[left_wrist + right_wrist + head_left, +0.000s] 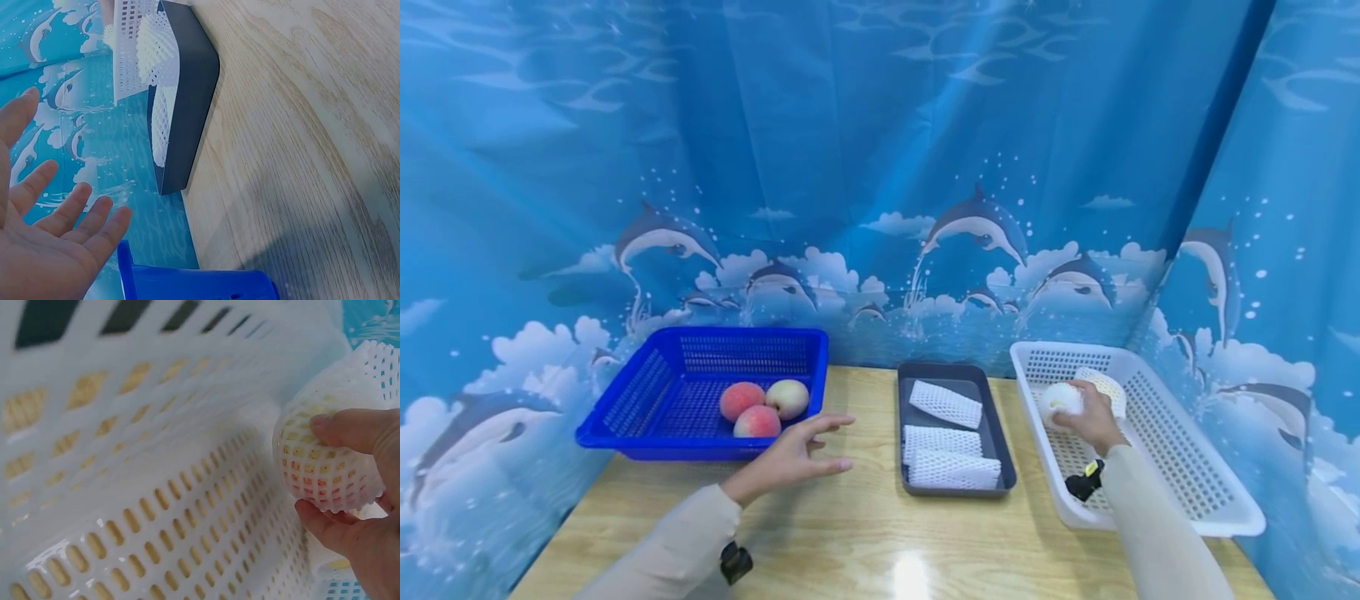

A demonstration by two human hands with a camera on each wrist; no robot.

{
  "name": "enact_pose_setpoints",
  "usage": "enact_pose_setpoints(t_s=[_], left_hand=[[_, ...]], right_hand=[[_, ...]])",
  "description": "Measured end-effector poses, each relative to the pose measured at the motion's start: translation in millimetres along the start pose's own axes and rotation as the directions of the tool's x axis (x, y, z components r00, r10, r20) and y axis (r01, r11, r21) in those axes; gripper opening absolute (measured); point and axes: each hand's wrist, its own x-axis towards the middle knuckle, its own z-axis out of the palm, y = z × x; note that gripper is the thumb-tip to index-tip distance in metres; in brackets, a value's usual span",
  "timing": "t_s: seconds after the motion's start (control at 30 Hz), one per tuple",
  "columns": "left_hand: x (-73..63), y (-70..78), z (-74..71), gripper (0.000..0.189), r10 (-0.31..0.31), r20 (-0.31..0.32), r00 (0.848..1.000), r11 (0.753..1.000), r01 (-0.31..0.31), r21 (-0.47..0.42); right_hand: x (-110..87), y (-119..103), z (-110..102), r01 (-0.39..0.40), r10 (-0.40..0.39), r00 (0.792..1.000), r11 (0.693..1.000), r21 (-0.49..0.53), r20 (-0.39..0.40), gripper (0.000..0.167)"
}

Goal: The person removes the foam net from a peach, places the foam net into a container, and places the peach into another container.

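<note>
Blue curtains printed with dolphins and clouds hang behind and to the right of a light wooden table [865, 533], on which three containers stand in a row. At the left is a blue basket [625, 417] holding three bare peaches [764, 406] grouped in its near right corner. In the middle sits a dark grey tray [1007, 467] with three white foam nets [946, 404] lying flat in it, one behind the other. At the right stands a white basket [1195, 475] with slotted walls. The right hand [1093, 419] reaches into the far left part of this white basket and grips a netted peach [1060, 400], thumb and fingers curled round it; the right wrist view shows the foam mesh stretched over the fruit, with reddish skin showing through the holes [325, 469]. A second netted fruit [1108, 385] lies just behind the hand, at the basket's far end. The left hand [790, 454] hovers above the table just in front of the blue basket's near right corner, palm turned down, fingers spread and straight, holding nothing and pointing toward the grey tray
</note>
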Motion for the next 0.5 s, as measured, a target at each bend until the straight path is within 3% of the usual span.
enact_pose_setpoints(t_s=[0.17,0.5], left_hand=[[-1.0,0.8,-1.3,0.061,0.027,-0.018,0.999,0.999,-0.028,-0.018],[-0.1,-2.3,-1.0,0.061,0.073,-0.014,0.997,0.995,-0.073,-0.068]], right_hand=[[-2.7,-12,-10,-0.013,0.015,0.999,0.998,0.063,-0.032,0.079],[-18.9,-37,-25,0.064,-0.06,0.998,0.984,0.163,-0.031,0.08]])
